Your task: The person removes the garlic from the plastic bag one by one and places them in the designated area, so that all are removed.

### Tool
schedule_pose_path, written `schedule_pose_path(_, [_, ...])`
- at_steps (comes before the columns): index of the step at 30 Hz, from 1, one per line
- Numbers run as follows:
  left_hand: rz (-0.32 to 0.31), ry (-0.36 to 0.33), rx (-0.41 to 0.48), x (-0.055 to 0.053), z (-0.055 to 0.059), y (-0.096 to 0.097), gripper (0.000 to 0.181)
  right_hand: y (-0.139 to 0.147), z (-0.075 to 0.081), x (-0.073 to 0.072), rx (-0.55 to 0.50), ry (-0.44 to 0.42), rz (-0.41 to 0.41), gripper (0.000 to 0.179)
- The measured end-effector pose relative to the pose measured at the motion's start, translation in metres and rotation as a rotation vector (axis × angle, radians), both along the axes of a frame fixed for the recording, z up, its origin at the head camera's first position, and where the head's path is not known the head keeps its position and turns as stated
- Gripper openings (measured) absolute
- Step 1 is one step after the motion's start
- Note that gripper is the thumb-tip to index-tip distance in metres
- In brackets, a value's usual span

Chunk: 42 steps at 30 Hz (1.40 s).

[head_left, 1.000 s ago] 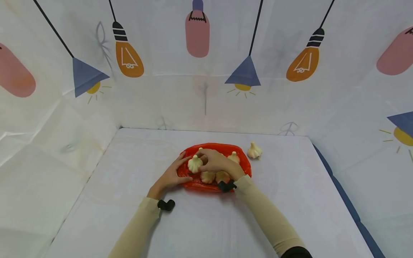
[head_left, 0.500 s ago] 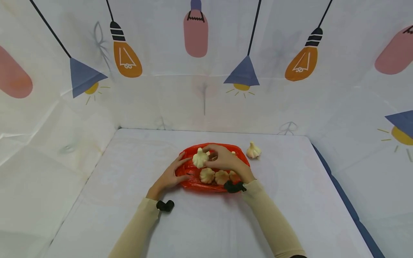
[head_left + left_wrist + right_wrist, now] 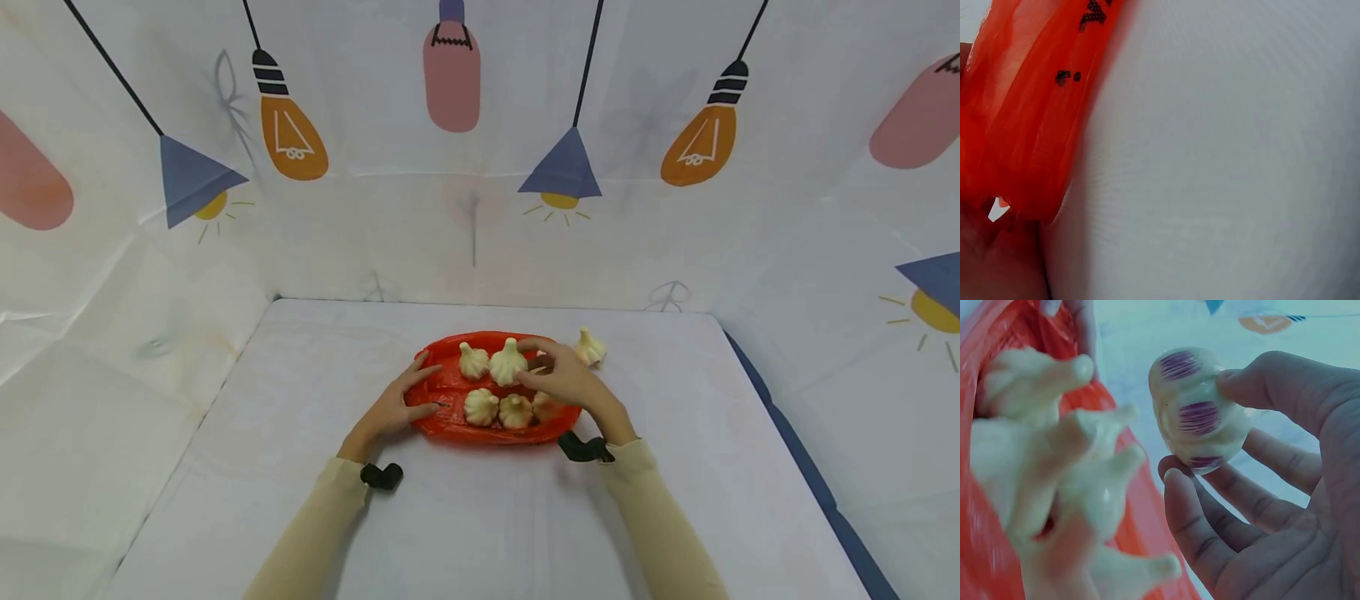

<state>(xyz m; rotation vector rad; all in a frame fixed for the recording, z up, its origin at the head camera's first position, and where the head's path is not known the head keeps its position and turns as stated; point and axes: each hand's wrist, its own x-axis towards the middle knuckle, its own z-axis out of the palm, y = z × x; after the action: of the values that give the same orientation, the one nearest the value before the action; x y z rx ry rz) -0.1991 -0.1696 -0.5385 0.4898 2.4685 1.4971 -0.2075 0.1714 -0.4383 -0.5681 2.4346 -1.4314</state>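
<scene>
My right hand [image 3: 558, 373] pinches a garlic bulb [image 3: 508, 363] between thumb and fingertips, over the back of a red plastic bag [image 3: 450, 433]. In the right wrist view the bulb [image 3: 1194, 412] turns its purple-streaked underside to the camera. Several other garlic bulbs lie in the bag, among them a pale one [image 3: 474, 362] at the back and a browner one [image 3: 516, 411] in the front row. My left hand [image 3: 393, 408] holds the bag's left end, thumb at the front and fingers over the back rim. Black print shows on the bag's side [image 3: 1035, 137] in the left wrist view.
One garlic bulb [image 3: 591, 347] lies outside the bag at its back right, partly behind my right hand. A white-covered table [image 3: 480, 525] carries everything. A white sheet [image 3: 360, 233] printed with lamps and light bulbs hangs behind it and at both sides.
My right hand has carried its garlic bulb rightward and slightly back across the bag, uncovering a bulb at the back and the front row. The left hand stays at the bag's left end.
</scene>
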Motion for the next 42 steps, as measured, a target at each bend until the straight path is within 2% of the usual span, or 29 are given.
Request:
schedule_pose_path(4, [0.001, 0.013, -0.003, 0.000, -0.002, 0.001, 0.069, 0.021, 0.001, 0.003, 0.005, 0.015, -0.050, 0.052])
schedule_pose_path(11, [0.023, -0.007, 0.001, 0.000, -0.002, 0.003, 0.070, 0.056, 0.008, 0.006, 0.032, 0.087, -0.170, 0.050])
schedule_pose_path(15, [0.018, 0.008, 0.012, -0.001, -0.002, 0.003, 0.070, 0.074, 0.012, 0.008, 0.014, 0.095, -0.225, 0.049])
schedule_pose_path(21, [0.018, 0.011, 0.014, -0.002, -0.004, 0.001, 0.073, 0.096, 0.005, 0.010, 0.000, 0.140, -0.303, 0.049])
schedule_pose_path(28, [0.016, 0.038, 0.023, -0.003, -0.006, -0.001, 0.075, 0.108, -0.004, 0.009, -0.094, 0.129, -0.360, 0.049])
schedule_pose_path(33, [0.013, 0.043, 0.018, -0.002, -0.004, -0.002, 0.074, 0.114, -0.009, 0.010, -0.094, 0.138, -0.410, 0.052])
schedule_pose_path(38, [0.015, 0.038, 0.013, -0.002, -0.005, -0.001, 0.074, 0.119, -0.016, 0.008, -0.072, 0.176, -0.481, 0.052])
schedule_pose_path(42, [0.015, 0.034, 0.016, -0.001, -0.005, -0.001, 0.074, 0.119, -0.019, 0.008, -0.059, 0.210, -0.508, 0.049])
